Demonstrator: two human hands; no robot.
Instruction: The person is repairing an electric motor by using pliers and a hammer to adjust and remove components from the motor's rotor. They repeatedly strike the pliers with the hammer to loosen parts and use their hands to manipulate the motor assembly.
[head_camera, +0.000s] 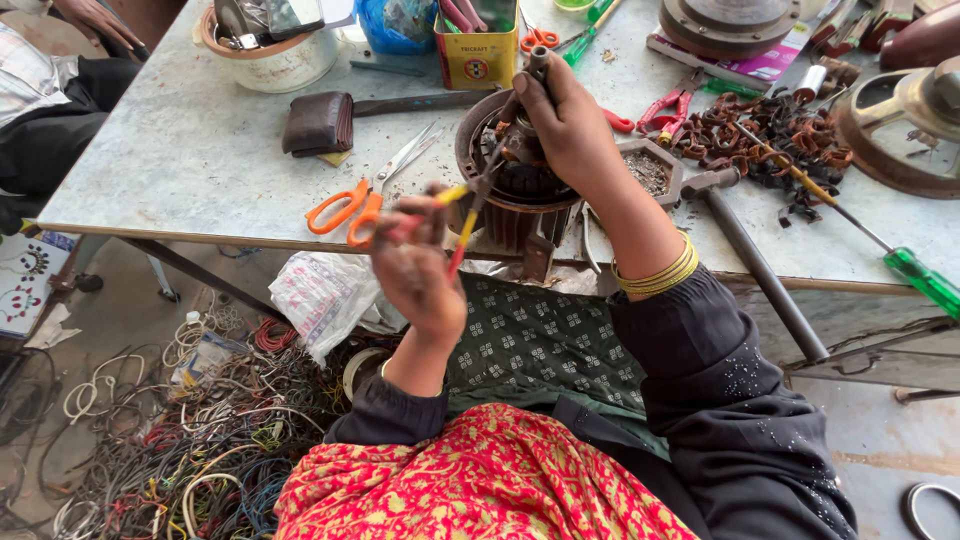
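- Stator (520, 190) sits at the near edge of our table (200, 150), a dark round motor core with copper windings inside, directly in front of us.
- Our right hand (570, 120) rests over the stator's top, fingers closed around a thin metal tool (538, 60) that stands up from the core.
- Our left hand (420, 270) hovers just off the table edge, fingers pinched on red and yellow wires (462, 225) that run up into the stator.
- Gold bangles (655, 275) ring our right wrist, above a dark sleeve.
- Orange-handled scissors (365, 200) lie just left of the stator, blades pointing away from us.
- A hammer (745, 245) lies to the right, its head near the stator and its handle reaching past the table edge.
- A small hexagonal tray (650, 172) with dark grit sits between stator and hammer head.
- Beyond that, a heap of scrap copper coils (770, 130), with a green-handled screwdriver (870, 235) laid across it.
- Red pliers (670, 110) lie behind the tray.
- A yellow tin (478, 45) holding tools stands behind the stator; a brown wallet-like pouch (318, 122) lies to its left, and a white bowl (270, 55) of odds and ends stands farther back.
- Another person's hand (95, 20) shows at the far left corner.
- Tangled wires (180, 440) cover the floor to our left.
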